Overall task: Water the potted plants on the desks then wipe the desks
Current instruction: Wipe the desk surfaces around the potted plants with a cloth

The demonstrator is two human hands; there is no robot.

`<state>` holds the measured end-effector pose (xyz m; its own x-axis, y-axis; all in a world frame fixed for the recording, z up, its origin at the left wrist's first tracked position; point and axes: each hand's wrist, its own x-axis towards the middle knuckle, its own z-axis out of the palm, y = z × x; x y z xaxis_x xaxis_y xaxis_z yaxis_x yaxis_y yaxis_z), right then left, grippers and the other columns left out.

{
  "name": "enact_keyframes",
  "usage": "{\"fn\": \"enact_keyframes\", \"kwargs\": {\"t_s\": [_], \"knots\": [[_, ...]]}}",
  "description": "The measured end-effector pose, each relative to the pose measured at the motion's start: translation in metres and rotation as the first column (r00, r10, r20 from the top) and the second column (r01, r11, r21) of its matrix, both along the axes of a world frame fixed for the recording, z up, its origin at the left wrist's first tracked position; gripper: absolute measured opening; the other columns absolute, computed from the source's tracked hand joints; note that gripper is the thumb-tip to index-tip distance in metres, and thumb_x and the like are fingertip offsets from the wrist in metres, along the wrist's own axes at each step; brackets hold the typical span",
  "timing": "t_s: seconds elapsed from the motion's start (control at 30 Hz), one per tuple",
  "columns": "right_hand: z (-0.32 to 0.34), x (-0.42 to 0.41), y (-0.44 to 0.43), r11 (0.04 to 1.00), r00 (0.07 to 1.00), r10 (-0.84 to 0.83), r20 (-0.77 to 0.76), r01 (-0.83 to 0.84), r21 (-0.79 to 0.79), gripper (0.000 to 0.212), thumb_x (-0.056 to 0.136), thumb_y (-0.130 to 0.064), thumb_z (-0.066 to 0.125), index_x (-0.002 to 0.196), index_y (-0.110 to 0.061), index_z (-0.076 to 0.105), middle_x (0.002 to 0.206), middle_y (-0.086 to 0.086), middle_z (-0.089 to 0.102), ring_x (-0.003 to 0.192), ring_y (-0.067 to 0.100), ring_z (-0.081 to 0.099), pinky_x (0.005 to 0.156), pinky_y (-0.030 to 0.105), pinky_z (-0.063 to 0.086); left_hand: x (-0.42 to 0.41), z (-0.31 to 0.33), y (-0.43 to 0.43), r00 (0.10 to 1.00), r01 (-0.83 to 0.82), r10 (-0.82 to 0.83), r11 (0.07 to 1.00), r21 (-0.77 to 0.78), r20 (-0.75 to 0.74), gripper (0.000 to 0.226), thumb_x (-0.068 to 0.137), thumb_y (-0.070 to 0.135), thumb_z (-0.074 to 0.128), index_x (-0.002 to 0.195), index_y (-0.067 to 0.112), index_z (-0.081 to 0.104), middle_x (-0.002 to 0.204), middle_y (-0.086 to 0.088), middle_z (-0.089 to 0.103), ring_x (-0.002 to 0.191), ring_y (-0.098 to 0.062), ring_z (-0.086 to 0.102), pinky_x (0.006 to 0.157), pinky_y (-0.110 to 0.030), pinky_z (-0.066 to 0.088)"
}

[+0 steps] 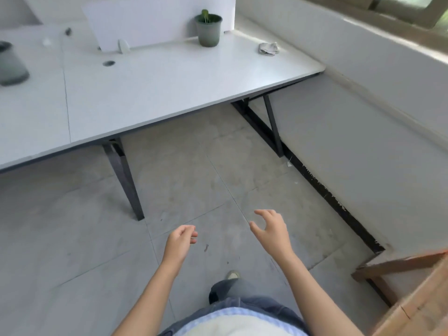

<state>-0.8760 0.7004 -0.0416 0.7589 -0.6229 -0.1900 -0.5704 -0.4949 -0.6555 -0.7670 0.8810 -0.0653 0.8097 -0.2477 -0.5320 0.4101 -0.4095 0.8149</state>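
Observation:
A small green plant in a grey-green pot [208,30] stands at the back of the white desk [155,88], beside a white divider panel. A crumpled grey-white cloth [268,48] lies near the desk's right end. Another grey pot [11,65] sits at the far left, cut off by the frame edge. My left hand [180,241] hangs over the floor in front of the desk, fingers loosely curled, holding nothing. My right hand [272,229] is beside it with fingers spread, empty. Both hands are well short of the desk.
The desk stands on dark metal legs [126,180] over a grey tiled floor. A white low wall and window ledge [363,69] run along the right. A wooden piece of furniture [412,287] is at the lower right. A round cable hole [108,63] marks the desktop.

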Motion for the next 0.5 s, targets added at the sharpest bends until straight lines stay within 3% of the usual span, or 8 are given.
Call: {"fn": "enact_keyframes", "kwargs": {"t_s": [0.17, 0.4, 0.5], "knots": [[0.010, 0.055, -0.061, 0.999, 0.999, -0.033, 0.000, 0.033, 0.000, 0.034, 0.087, -0.025, 0.055, 0.119, -0.011, 0.056, 0.124, 0.004, 0.056, 0.119, 0.020, 0.044, 0.102, 0.034, 0.033, 0.061, 0.017, -0.075, 0.998, 0.043, -0.041, 0.998, -0.043, 0.043, 0.022, 0.093, 0.014, 0.045, 0.076, 0.019, 0.058, 0.080, -0.001, 0.062, 0.071, -0.015, 0.057, 0.069, -0.027, 0.041], [-0.019, 0.113, -0.118, 0.994, 0.976, 0.011, -0.218, 0.013, 0.108, 0.036, 0.090, -0.028, 0.050, 0.123, -0.013, 0.053, 0.126, 0.004, 0.055, 0.122, 0.019, 0.044, 0.102, 0.032, 0.034, 0.128, -0.005, -0.141, 0.991, 0.052, -0.050, 0.999, 0.016, -0.125, 0.024, 0.093, 0.011, 0.044, 0.073, 0.014, 0.056, 0.079, -0.008, 0.060, 0.067, -0.016, 0.053, 0.060, -0.022, 0.039], [-0.021, 0.165, -0.162, 0.996, 0.985, -0.038, -0.169, 0.052, 0.076, 0.036, 0.090, -0.027, 0.049, 0.122, -0.012, 0.054, 0.125, 0.004, 0.056, 0.120, 0.019, 0.045, 0.103, 0.035, 0.034, 0.188, -0.008, -0.185, 0.993, 0.062, -0.062, 0.998, -0.011, -0.101, 0.022, 0.092, 0.011, 0.045, 0.074, 0.014, 0.056, 0.081, -0.009, 0.061, 0.066, -0.016, 0.053, 0.060, -0.022, 0.039]]}}
